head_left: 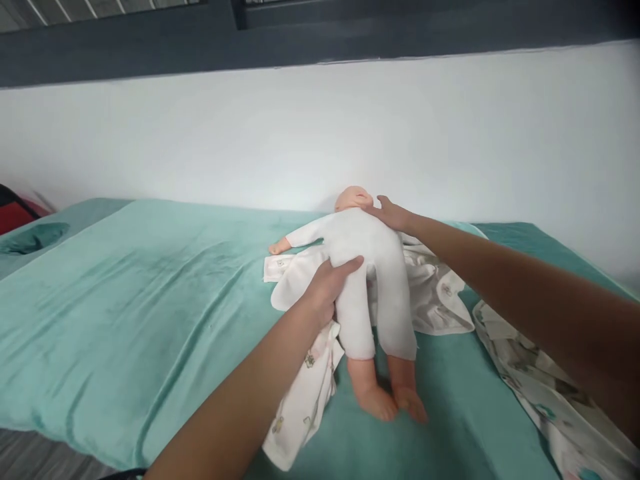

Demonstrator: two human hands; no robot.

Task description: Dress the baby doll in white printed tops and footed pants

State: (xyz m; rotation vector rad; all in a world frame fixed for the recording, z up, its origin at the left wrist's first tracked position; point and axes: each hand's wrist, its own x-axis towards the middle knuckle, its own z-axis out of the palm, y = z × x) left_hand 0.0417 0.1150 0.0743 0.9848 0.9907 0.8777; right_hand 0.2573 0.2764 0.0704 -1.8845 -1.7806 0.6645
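Observation:
A baby doll point(357, 240) with a white cloth body and bare plastic arms and feet lies on its back, legs toward me. My left hand point(333, 283) grips its hip at the left side, thumb on top and fingers tucked out of sight beneath. At the doll's shoulder and neck, my right hand point(390, 212) has hold of it, with some fingers hidden behind the body. Under the doll is a spread white printed baby garment point(440, 300). One part of that cloth point(303, 407) reaches toward me below my left wrist.
A green velvety sheet point(125, 320) covers the bed. Another printed cloth point(540, 393) lies at the right, partly behind my right forearm. A white wall point(225, 140) rises behind the bed. Something red and black point(15, 213) is at the far left edge.

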